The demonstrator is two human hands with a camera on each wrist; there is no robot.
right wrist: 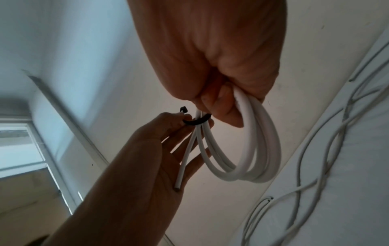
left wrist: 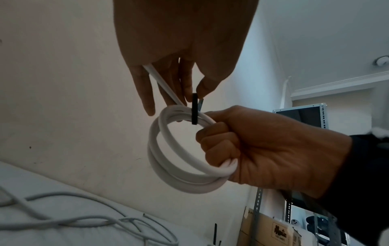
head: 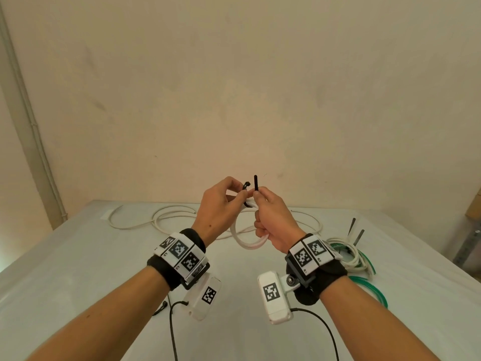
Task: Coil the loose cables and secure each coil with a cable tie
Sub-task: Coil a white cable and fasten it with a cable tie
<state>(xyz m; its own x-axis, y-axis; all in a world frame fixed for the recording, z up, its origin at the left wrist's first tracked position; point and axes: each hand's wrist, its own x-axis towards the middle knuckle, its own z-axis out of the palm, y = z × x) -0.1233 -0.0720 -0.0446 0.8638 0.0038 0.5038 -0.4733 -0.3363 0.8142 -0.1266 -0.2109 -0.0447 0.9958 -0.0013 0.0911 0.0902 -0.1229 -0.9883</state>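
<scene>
Both hands are raised above the table (head: 78,269). My right hand (head: 270,217) grips a small white cable coil (head: 247,243) in its fist, and its thumb and forefinger also pinch the tail of a black cable tie (head: 255,183), which sticks straight up. My left hand (head: 223,201) pinches the head end of that tie between thumb and forefinger. The tie (right wrist: 195,122) curves under the coil's strands (right wrist: 252,158). The coil's free end (right wrist: 181,173) lies across the left palm (right wrist: 157,149). From the left wrist, the tie (left wrist: 195,109) crosses the top of the coil (left wrist: 168,149).
A long loose white cable (head: 169,217) sprawls over the far half of the table. At the right lie a bundle of white and green cables (head: 348,254) and spare black ties (head: 358,234). Black wires trail from the wrist cameras at the near edge.
</scene>
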